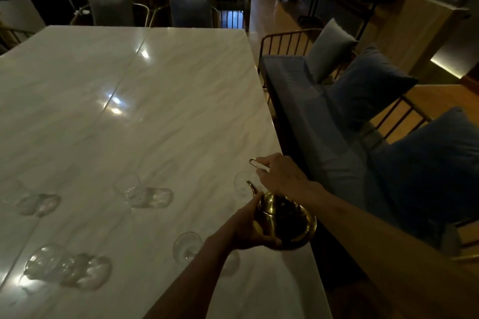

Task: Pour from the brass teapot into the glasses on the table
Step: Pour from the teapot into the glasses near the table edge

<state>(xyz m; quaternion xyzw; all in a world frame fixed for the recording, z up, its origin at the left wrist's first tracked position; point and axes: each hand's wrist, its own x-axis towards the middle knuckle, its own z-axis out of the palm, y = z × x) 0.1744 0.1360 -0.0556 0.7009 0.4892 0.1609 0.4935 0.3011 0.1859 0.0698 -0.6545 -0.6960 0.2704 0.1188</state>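
While dim light washes the marble surface point(155, 111), clear glasses stand scattered at its near end: one at 7 o'clock point(44, 264), one near centre point(129, 189), one at 6 o'clock point(186, 245). A cushioned bench point(324, 116) lines the 3 o'clock side. The brass teapot point(285, 220) tilts over the right edge, spout above another glass point(243, 186). The left hand point(246, 228) cups its body; the right hand point(280, 173) pinches its handle.

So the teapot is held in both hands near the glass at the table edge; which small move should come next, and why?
Probably tip the brass teapot a little further forward. Its spout already points at the glass by the table edge; the left hand steadies the body, the right hand holds the handle. No stream is visible.
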